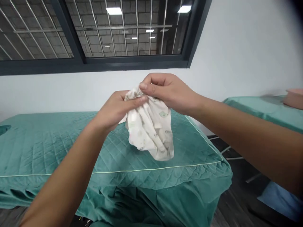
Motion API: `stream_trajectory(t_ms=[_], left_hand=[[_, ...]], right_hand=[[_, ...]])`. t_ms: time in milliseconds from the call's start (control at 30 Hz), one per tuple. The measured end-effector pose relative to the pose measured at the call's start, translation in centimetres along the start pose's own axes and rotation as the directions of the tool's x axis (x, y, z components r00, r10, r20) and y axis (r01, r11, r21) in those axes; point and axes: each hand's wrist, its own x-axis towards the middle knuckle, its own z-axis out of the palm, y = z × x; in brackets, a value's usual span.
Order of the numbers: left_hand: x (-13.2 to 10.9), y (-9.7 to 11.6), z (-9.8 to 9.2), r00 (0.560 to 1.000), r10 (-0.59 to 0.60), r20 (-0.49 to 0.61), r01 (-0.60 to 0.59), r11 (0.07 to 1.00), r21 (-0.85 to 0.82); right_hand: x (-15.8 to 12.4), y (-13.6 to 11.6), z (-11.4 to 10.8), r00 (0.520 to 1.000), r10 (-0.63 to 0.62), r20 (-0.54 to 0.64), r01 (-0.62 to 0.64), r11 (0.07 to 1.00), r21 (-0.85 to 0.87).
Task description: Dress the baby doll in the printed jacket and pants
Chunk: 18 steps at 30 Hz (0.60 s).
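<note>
A small white printed cloth garment (151, 132) with a gathered, elastic-looking upper edge hangs in the air between my hands. My left hand (120, 107) pinches the gathered edge on its left side, thumb lying across the front. On the right side of the same edge, my right hand (165, 90) grips with thumb and bent fingers. Folds run down the cloth, and its exact kind cannot be made out. Below and behind it lies a bed with a green quilted cover (113, 157); the cloth is held above this surface.
A dark-framed window (132, 61) with metal bars outside is set in the white wall (227, 47). Another green-covered bed (258, 107) stands at the right, bearing a pink item (294, 98). Blue fabric (281, 200) shows low on the right, over the dark floor (232, 195).
</note>
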Motion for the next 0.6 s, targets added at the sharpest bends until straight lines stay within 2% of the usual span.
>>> stream_trajectory(t_ms=[100, 167, 233, 333, 433, 467, 533, 600], left_hand=[[0.8, -1.6, -0.5, 0.983, 0.074, -0.167, -0.108, 0.973, -0.205], [0.9, -2.7, -0.8, 0.979, 0.039, -0.202, -0.093, 0.96, -0.265], [0.6, -3.6, -0.9, 0.991, -0.036, -0.132, 0.003, 0.97, -0.243], [0.0, -4.0, -0.8, 0.983, -0.176, 0.043, 0.179, 0.98, -0.087], [-0.2, -3.6, -0.6, 0.965, -0.248, 0.082, 0.248, 0.969, 0.007], [-0.1, -3.5, -0.6, 0.971, -0.23, 0.06, 0.232, 0.973, -0.024], [0.2, -3.5, -0.6, 0.985, -0.17, -0.011, 0.167, 0.975, -0.145], [0.4, -3.9, -0.5, 0.987, -0.145, -0.067, 0.124, 0.96, -0.249]], right_hand=[[0.1, 1.0, -0.9, 0.993, 0.086, 0.081, -0.082, 0.995, -0.053], [0.0, 2.0, -1.2, 0.977, 0.153, 0.147, -0.145, 0.987, -0.066], [0.1, 3.2, -1.1, 0.981, 0.148, 0.128, -0.148, 0.989, -0.015], [0.7, 4.4, -0.7, 0.995, 0.099, 0.032, -0.101, 0.992, 0.069], [1.0, 4.6, -0.6, 0.992, 0.121, 0.035, -0.124, 0.987, 0.097], [0.9, 4.5, -0.7, 0.987, 0.145, 0.065, -0.151, 0.983, 0.101], [0.6, 4.2, -1.0, 0.954, 0.217, 0.206, -0.238, 0.968, 0.08], [0.3, 3.9, -1.2, 0.879, 0.291, 0.377, -0.319, 0.948, 0.012]])
